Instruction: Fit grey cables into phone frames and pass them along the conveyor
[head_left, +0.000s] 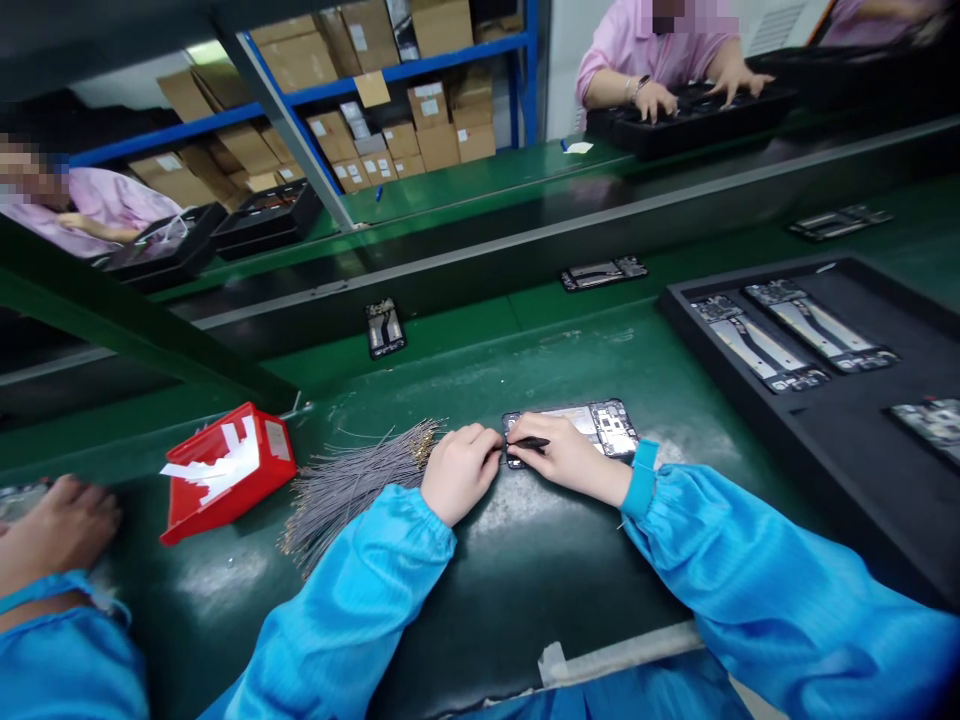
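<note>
Centre frame: right hand [568,462] pinches a black tool [531,442] on the phone frame [609,425] lying on the tabletop [525,560]. Left hand [459,472] is curled closed at the frame's left end (labels on boxes [431,125] at upper left too small to read).

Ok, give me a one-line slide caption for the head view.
Left hand touches an open phone frame while the right hand applies a black tool; thin wires lie alongside.

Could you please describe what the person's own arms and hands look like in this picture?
Both are bare, without gloves: the left hand and the right hand. The left sleeve and the right sleeve are loose, shiny bright-blue smock fabric, gathered at the wrist. A smooth turquoise band sits at the right cuff. No markings show.
</note>
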